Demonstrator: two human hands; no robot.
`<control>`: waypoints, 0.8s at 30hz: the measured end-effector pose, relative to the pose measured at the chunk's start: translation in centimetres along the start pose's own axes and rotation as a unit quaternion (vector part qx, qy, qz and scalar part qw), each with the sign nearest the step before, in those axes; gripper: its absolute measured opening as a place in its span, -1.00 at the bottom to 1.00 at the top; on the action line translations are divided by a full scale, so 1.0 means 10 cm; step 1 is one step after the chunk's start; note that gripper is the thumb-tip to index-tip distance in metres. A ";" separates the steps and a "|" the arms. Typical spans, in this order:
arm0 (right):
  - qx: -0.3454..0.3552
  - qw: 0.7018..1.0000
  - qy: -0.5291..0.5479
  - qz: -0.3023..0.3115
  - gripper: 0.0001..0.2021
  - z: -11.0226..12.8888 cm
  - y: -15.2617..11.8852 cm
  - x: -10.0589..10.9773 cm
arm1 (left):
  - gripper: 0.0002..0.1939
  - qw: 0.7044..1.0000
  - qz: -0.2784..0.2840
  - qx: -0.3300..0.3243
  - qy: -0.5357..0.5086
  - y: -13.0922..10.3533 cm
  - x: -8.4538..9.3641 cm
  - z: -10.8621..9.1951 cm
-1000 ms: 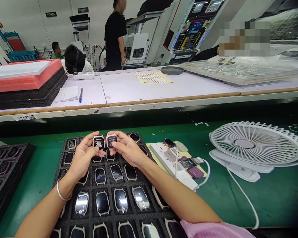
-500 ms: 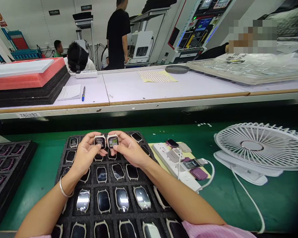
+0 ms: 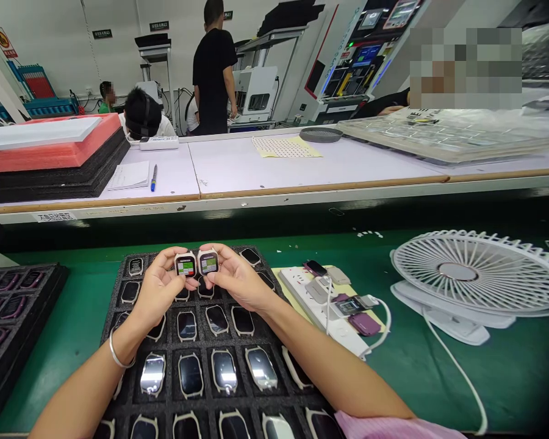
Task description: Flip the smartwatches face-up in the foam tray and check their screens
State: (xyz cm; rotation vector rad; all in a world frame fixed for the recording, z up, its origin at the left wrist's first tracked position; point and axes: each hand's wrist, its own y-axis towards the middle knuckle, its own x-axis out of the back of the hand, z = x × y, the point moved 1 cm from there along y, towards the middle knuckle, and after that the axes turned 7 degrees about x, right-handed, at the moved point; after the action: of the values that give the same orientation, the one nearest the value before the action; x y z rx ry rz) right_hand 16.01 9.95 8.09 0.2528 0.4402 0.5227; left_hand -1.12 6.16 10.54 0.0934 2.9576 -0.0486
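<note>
And here, side by side above the foam tray (image 3: 172, 369), two watches are held up at once: the left watch (image 3: 185, 265) is pinched between thumb and fingers of the left hand (image 3: 158, 289), the right watch (image 3: 207, 262) likewise by the right hand (image 3: 238, 277), both grips closed. Both screens are lit with green and pale blocks, a touch of red on the left one; whether the cases touch cannot be told. For this pair, then, handling is judged to be midway, with neither watch set down yet. Below, row upon row of pale-framed watches is seated in the pockets, mostly dark, though text is shown on the corner watch (image 3: 136, 266); which have been dealt with cannot be read from here. Over on the left, purple-framed watches are held in a second tray (image 3: 39, 299). The green worktop (image 3: 82, 311) is shared on the right by a power strip (image 3: 345, 335) and a white fan (image 3: 457, 272). Behind, a pale shelf (image 3: 229, 174) is occupied by stacked foam (image 3: 96, 146), a pen (image 3: 154, 178) and a dotted sheet (image 3: 286, 147); beyond it, machines and co-workers are seen, one black-shirted person (image 3: 213, 73) standing.
</note>
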 end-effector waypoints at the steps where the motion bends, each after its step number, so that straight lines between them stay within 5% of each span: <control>1: 0.002 1.000 -0.001 -0.004 -0.57 -0.01 0.00 0.00 | -0.58 1.000 0.000 0.003 0.000 0.00 0.00 0.00; 6: -0.026 0.999 0.021 -0.039 -0.70 -0.04 0.02 0.00 | -0.61 0.999 -0.004 0.034 -0.019 -0.01 0.00 0.00; 24: -0.023 0.999 0.001 -0.036 -0.67 0.00 0.01 -0.01 | -0.67 0.999 0.013 0.032 -0.014 -0.02 0.01 0.00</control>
State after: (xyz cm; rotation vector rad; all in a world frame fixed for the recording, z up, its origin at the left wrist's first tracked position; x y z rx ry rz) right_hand 15.88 9.98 8.11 0.1909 0.4366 0.4614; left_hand -1.27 5.93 10.54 0.1375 2.9272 -0.1414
